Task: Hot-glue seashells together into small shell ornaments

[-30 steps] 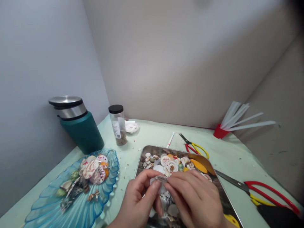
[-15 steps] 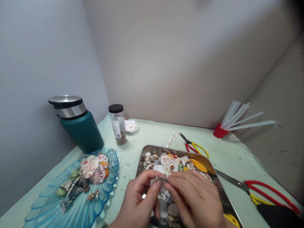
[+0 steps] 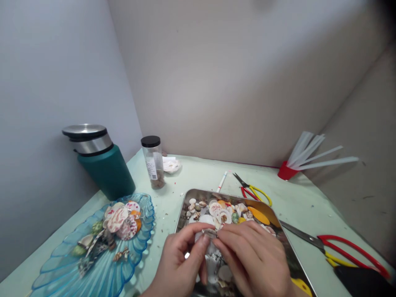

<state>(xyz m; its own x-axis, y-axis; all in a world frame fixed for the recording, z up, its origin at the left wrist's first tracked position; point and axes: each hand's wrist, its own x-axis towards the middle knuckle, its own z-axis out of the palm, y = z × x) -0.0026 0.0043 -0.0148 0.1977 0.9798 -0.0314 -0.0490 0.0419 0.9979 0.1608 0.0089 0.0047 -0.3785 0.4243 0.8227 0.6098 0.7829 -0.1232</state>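
Close together over a metal tray [image 3: 286, 243], both hands meet at a small shiny silvery piece [image 3: 210, 233]. My left hand [image 3: 181, 260] pinches one side of it between thumb and index finger. On the other side, the fingertips of my right hand [image 3: 256, 258] are closed against it; they hide part of the piece, so its exact kind does not show. Below and behind the fingers lie many seashells [image 3: 224, 216] in the tray, white, speckled and orange. Part of the tray's contents is covered by my hands.
At left, a blue scalloped dish [image 3: 102, 284] bears several shells [image 3: 117, 218]. Behind it stand a teal bottle [image 3: 107, 173] and a black-lidded jar [image 3: 153, 163]. A marker [image 3: 222, 181], small scissors [image 3: 252, 189], large scissors [image 3: 321, 243] and a red cup [image 3: 286, 171] of white sticks surround the tray.
The shiny piece has turned slightly between my fingertips. Both hands otherwise keep nearly the same place and grip, and the surrounding things have not moved.
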